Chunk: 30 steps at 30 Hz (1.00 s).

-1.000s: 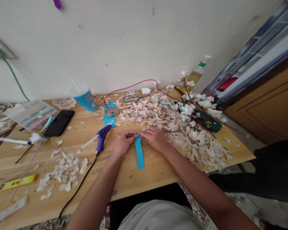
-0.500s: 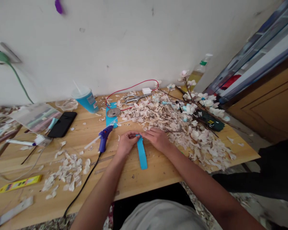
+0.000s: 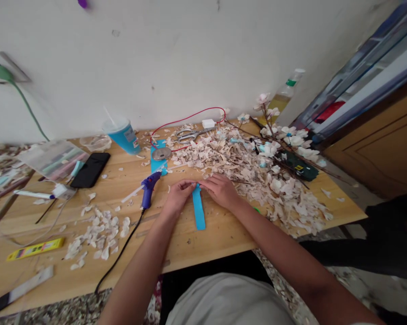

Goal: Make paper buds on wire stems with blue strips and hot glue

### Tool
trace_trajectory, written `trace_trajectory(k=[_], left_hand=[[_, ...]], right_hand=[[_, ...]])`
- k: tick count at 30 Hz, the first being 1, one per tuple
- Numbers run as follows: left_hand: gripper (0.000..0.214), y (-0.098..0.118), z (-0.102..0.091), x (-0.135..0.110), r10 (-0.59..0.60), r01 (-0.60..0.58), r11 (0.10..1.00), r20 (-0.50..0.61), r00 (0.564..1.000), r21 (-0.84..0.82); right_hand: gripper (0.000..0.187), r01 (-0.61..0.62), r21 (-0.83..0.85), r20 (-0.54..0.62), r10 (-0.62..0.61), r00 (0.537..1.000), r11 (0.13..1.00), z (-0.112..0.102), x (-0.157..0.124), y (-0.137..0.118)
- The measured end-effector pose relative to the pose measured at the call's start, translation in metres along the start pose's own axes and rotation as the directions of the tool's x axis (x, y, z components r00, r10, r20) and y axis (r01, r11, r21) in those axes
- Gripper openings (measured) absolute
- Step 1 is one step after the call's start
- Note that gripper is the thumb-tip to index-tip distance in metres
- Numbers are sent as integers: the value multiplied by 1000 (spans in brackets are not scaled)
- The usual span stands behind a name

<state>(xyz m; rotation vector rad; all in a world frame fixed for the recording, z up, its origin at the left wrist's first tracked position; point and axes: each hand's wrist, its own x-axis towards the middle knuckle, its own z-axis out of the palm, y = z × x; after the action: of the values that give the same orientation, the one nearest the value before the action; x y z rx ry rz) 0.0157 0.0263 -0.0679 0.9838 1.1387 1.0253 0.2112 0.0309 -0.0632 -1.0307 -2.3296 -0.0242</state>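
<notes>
we have both hands together over the middle of the table [image 3: 217, 239], fingertips meeting at the far end of a blue strip [image 3: 198, 210]. the grip of our left hand [image 3: 180, 194] is closed on that far end, thumb and fingers pinched together. the grip of our right hand [image 3: 222, 189] is pinched on the same end from the other side, its remaining fingers bent over. what else may sit between our fingertips is too small for us to tell. the rest of the strip runs down toward us, between our forearms, its near end free of our hands.

just beyond our hands we see a broad heap of pale petals [image 3: 217, 153], spreading off to our right, with flowering branches [image 3: 271, 149] lying across its right side and a bottle [image 3: 284, 97] behind them against the wall. scissors [image 3: 189, 135] lie at the back of the heap, near a small white block [image 3: 208, 123].

to the left of our hands lies a purple glue gun [image 3: 150, 187], and behind it a round metal disc [image 3: 161, 154] rests on a second blue piece [image 3: 156, 167]. farther left we have a blue cup [image 3: 124, 140], a black phone [image 3: 91, 170] and, nearer us, a small scatter of petals [image 3: 101, 232].
</notes>
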Motion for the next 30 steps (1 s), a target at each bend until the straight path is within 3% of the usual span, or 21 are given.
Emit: trace_trajectory(k=[21, 30], left_hand=[[38, 3, -4, 0, 70, -72, 992, 22, 997, 103], [42, 0, 0, 1, 41, -43, 996, 28, 999, 77]], right_hand=[[23, -7, 80, 41, 4, 999, 997, 0, 3, -4], [22, -24, 147, 37, 18, 999, 989, -2, 3, -4]])
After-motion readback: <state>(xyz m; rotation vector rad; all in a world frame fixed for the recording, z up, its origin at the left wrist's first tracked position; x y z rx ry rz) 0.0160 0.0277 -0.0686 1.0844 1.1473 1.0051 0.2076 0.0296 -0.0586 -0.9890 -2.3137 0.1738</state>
